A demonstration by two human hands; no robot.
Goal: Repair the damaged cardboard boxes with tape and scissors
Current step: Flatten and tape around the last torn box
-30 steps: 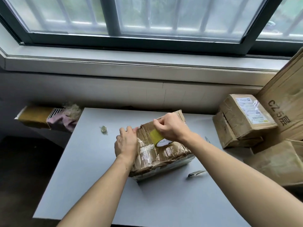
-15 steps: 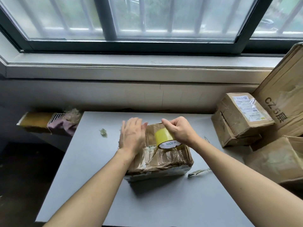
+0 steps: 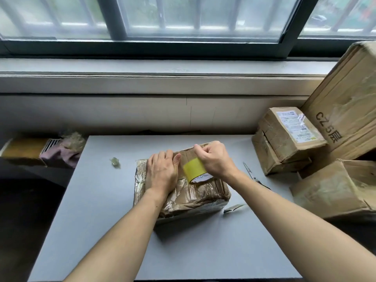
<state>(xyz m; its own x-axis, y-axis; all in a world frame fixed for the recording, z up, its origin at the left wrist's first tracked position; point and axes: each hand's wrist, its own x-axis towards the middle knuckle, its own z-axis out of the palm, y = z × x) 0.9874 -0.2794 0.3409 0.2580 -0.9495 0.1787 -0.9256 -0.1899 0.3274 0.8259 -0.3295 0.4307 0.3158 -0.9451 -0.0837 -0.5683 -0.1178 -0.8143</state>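
The left hand lay flat, fingers together, on the box mid-surface. The right hand gripped the tape roll, hiding its top. The scissors lay partly behind that forearm.

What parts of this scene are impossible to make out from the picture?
Head view only:
- Scissors: handles hidden behind the right forearm.
- Tape roll: print cut off by the right hand.
- Box top: damage covered by the left hand.
- Shipping label: print too small.
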